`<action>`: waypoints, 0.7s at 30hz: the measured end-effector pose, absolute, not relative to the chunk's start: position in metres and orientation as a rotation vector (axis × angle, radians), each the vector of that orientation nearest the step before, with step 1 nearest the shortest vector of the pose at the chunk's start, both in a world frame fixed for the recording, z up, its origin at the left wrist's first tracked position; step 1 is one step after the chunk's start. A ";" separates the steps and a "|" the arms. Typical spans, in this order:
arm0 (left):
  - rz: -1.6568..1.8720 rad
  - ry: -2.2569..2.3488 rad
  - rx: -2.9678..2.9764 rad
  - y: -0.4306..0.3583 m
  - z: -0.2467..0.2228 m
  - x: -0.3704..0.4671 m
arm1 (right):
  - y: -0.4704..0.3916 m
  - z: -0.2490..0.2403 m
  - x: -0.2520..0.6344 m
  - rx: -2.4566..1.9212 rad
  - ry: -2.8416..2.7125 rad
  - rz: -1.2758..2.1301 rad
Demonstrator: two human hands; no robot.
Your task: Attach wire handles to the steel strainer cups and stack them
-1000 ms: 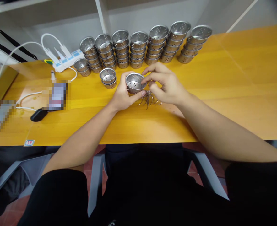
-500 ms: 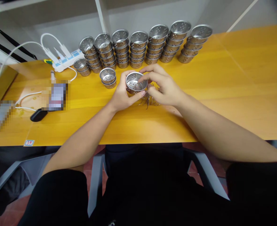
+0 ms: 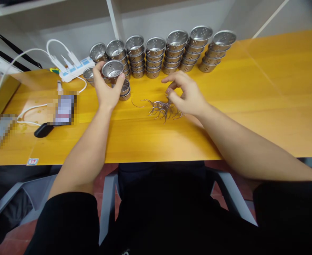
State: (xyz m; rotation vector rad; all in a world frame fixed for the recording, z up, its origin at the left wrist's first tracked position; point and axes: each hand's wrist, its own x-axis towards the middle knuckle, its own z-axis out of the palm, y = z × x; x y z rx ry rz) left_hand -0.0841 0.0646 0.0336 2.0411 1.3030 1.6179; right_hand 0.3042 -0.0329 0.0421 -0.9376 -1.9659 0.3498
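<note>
My left hand grips a perforated steel cup between thumb and fingers, its open mouth facing up. It is held just above and left of a short stack of two like cups, which it partly covers. My right hand is over the right end of a loose pile of thin curved metal wires on the table. Its thumb and a curled finger come together, with the index finger reaching forward. Whatever lies between those fingertips is too small to make out.
Several tall stacks of perforated cups line the table's back edge. At left are a white power strip with cables, a blurred phone and a black oblong object. A number label marks the front edge of the yellow table.
My left hand has carried the cup left and back from above the wires to beside the short stack. My right hand has come off the cup and stays near the wires, which are now more exposed.
</note>
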 end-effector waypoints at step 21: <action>1.437 1.571 1.920 0.070 0.015 -0.076 | -0.033 0.035 0.304 -0.903 -1.991 0.332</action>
